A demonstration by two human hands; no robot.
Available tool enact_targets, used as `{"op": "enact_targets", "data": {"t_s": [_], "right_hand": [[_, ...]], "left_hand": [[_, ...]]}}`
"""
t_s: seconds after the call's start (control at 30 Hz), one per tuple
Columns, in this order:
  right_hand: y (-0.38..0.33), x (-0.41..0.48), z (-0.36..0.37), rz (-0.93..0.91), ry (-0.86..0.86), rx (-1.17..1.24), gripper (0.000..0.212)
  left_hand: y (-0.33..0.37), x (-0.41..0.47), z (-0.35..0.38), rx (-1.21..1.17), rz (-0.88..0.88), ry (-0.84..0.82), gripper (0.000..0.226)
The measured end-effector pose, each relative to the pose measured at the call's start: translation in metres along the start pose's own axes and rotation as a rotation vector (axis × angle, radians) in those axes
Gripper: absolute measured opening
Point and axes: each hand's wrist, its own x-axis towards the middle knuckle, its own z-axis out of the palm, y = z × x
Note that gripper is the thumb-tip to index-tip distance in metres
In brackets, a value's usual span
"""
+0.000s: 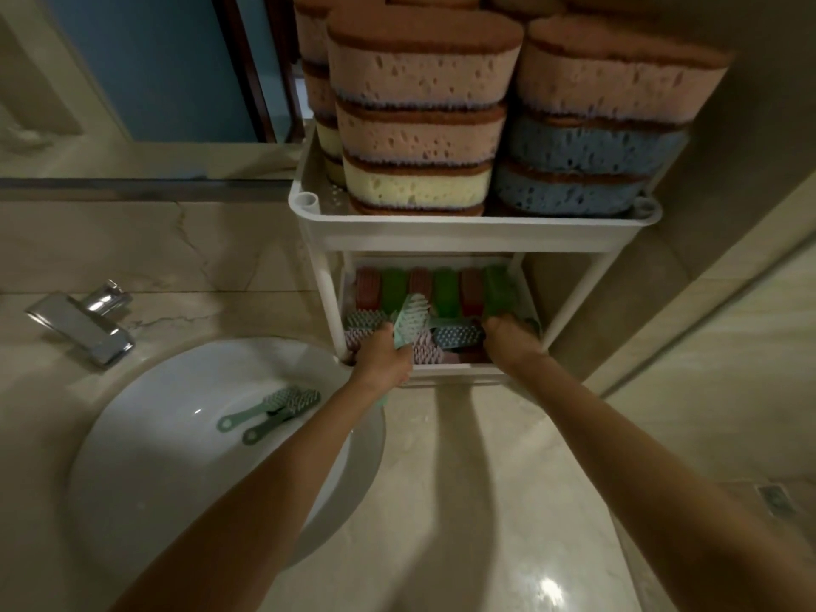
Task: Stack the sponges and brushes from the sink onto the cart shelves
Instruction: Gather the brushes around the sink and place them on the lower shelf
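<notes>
A white cart point(474, 225) stands beside the sink point(168, 435). Its top shelf holds stacks of pink, yellow and blue sponges point(419, 125). The lower shelf point(446, 368) holds red and green sponges at the back and several brushes in front. My left hand point(382, 357) grips a mint-green brush point(410, 318) by its handle, bristle head tilted up over the lower shelf. My right hand point(508, 335) reaches into the shelf's right side, fingers closed around a green brush handle point(532, 324). Two green brushes point(276, 410) lie in the sink basin.
A chrome faucet point(84, 322) sits at the sink's back left. A mirror edge runs along the wall above the marble counter point(463, 479). A wall stands close to the cart's right side. A floor drain point(775, 501) shows at the lower right.
</notes>
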Motion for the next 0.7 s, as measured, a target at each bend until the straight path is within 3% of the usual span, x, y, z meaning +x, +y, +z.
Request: {"op": "enact_targets", "data": {"t_s": [0.27,0.47,0.6,0.7], "right_hand": [[-0.007,-0.004,-0.003,-0.009,-0.027,0.008,0.03],[-0.001,-0.017,-0.005,0.062,-0.069,0.183,0.027],[-0.004,-0.016,-0.014,0.107,0.097,0.554,0.026],[-0.015,-0.02,-0.028,0.083,0.058,1.043,0.026]], "left_hand": [[0.0,0.002,-0.003,-0.079,-0.001,-0.022,0.006],[-0.001,0.009,0.002,-0.154,-0.038,-0.035,0.011],[0.006,0.008,0.007,-0.211,-0.007,-0.079,0.019],[0.011,0.007,0.013,-0.158,0.085,-0.071,0.032]]}}
